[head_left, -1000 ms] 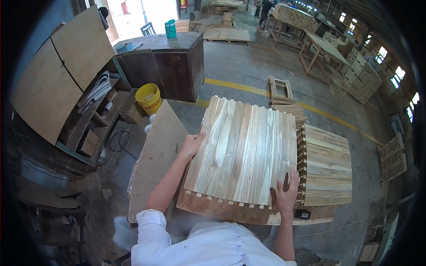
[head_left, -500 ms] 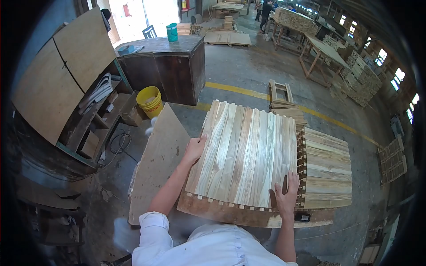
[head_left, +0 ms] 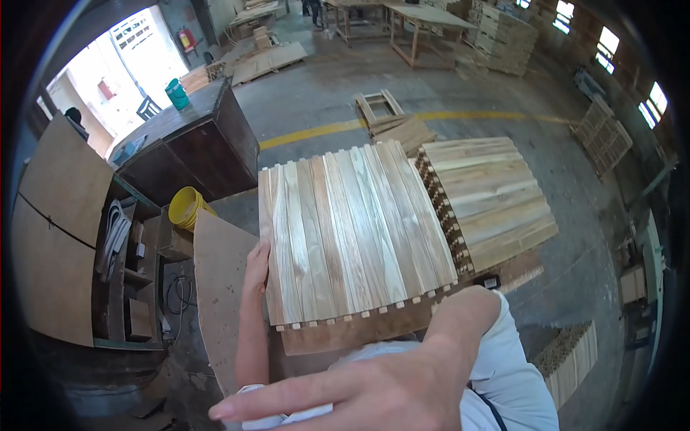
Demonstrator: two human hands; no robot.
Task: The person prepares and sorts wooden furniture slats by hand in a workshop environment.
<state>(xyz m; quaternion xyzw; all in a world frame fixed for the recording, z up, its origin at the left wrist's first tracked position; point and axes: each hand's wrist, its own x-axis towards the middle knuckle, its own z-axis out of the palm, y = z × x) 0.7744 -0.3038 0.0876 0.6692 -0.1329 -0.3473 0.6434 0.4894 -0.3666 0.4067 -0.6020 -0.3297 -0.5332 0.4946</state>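
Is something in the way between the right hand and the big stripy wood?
Nothing visible stands between the right hand and the left wooden panel. The left hand is only at its left edge.

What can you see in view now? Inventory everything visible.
slatted panels: two tops, pale wood, centre
brown board: one, beneath panels
tan sheet: one, left of panels
device: one, black, panels' near side
slat bundle: one, pale, lower right
bucket: one, yellow, left
cable: one, dark, left floor
shelf unit: one, brown, far left
desk: one, dark brown, upper left
pail: one, teal, on desk
chair: one, dark, doorway
extinguisher: one, red, upper left
frame: one, wooden, beyond panels
rack: one, brown, right
worktables: several, wooden, background
windows: several, bright, upper right
left hand: one, bare, panel edge
right hand: one, bare, foreground
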